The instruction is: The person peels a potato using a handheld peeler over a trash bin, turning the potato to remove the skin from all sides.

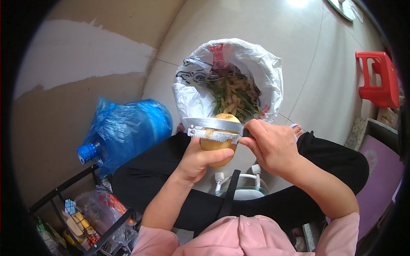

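My left hand (198, 160) grips a yellow potato (221, 145) from below, its thumb laid across the front. In my right hand (272, 145) is the dark handle of a metal peeler (213, 123), which has a toothed edge. The peeler's blade lies across the upper part of the potato and hides some of it. Bare yellow flesh shows below the blade, and a darker patch shows at the potato's top end. Just beyond both hands stands a bin lined with a white plastic bag (272, 76). Brown peelings and green stems (235, 92) lie inside it.
A large blue water bottle (128, 128) in plastic wrap lies at the left by the wall. Nearer me is a black wire rack (77, 220) with packaged goods. At the right are a red plastic stool (378, 78) and a purple panel (378, 182).
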`<action>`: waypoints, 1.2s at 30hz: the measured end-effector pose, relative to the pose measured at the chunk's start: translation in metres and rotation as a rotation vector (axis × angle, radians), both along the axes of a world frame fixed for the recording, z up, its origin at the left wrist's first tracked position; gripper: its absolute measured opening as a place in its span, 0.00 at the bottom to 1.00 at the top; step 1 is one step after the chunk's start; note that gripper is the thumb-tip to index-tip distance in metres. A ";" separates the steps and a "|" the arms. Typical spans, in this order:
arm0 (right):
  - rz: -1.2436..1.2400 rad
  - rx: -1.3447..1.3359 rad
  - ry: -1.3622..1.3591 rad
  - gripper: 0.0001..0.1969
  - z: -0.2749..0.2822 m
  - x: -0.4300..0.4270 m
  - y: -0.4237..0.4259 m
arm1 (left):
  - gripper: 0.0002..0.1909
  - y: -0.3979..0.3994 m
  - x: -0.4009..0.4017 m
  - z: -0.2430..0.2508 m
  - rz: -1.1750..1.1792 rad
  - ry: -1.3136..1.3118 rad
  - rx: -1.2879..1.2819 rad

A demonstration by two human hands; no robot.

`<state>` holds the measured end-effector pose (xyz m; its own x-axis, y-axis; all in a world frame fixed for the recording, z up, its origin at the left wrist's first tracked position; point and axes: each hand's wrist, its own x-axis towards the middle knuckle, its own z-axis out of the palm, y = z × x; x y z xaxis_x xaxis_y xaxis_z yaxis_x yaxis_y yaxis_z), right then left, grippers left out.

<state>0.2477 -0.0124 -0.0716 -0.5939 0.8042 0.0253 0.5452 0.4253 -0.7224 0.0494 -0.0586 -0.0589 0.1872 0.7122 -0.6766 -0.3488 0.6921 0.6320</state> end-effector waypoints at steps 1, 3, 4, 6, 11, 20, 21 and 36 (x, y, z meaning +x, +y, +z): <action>-0.017 0.005 -0.038 0.13 0.000 -0.001 0.000 | 0.29 0.000 0.001 0.000 0.028 0.006 -0.014; -0.020 -0.005 -0.054 0.12 -0.007 0.002 0.000 | 0.27 -0.002 0.001 -0.002 0.012 0.075 0.013; -0.018 -0.029 -0.038 0.12 -0.011 0.004 0.000 | 0.27 -0.003 -0.001 -0.002 0.007 0.089 0.017; -0.015 -0.053 -0.021 0.12 -0.017 0.008 0.001 | 0.26 -0.003 -0.004 -0.002 0.005 0.079 0.005; 0.002 -0.125 -0.056 0.14 -0.025 0.010 0.001 | 0.33 -0.007 -0.005 -0.006 0.026 0.028 -0.069; -0.160 -0.500 -0.067 0.18 -0.048 0.017 0.011 | 0.35 0.000 -0.013 0.001 -0.012 0.017 0.063; -0.164 -0.599 0.072 0.18 -0.043 0.015 0.010 | 0.36 0.003 -0.011 0.001 -0.039 0.069 0.061; 0.020 -0.215 0.005 0.13 -0.019 0.016 0.008 | 0.34 -0.002 -0.008 0.002 -0.199 0.473 0.272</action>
